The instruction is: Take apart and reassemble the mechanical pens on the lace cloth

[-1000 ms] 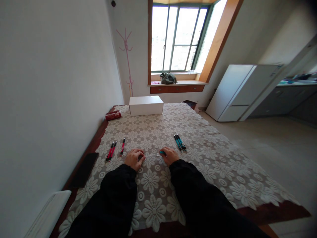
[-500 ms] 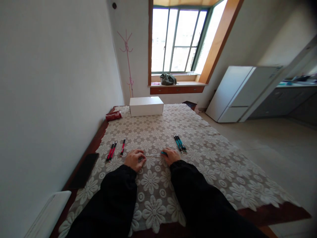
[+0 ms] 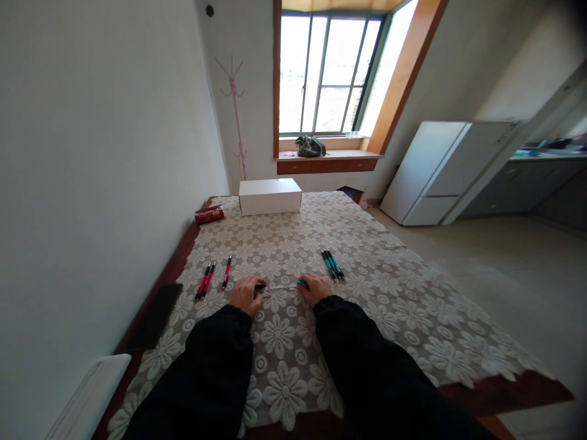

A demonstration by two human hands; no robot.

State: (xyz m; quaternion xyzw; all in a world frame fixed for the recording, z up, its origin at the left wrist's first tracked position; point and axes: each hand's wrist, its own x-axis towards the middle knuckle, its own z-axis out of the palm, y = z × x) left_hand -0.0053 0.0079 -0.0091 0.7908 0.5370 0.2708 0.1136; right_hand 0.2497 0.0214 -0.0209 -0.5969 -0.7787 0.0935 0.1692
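Note:
My right hand (image 3: 315,288) is closed on a teal pen part (image 3: 301,283). A thin pale rod (image 3: 282,286), like a pen refill, stretches from it toward my left hand (image 3: 246,294). The left fingers pinch a small dark piece (image 3: 260,286), probably a black pen part; most of it is hidden. Left of that hand lies a lone red-and-black pen (image 3: 227,272), with a pair of red-and-black pens (image 3: 206,281) farther left. Beyond my right hand, teal-and-black pens (image 3: 332,264) lie side by side.
A flowered lace cloth (image 3: 277,335) covers the table. At its far end stand a white box (image 3: 270,198) and a red packet (image 3: 210,214). By the left wall lie a dark flat object (image 3: 155,316) and a white object (image 3: 89,397).
My left hand has shifted slightly left, and the dark piece in its fingers now shows. More of the pale rod is visible between the hands. My right hand stays nearly still.

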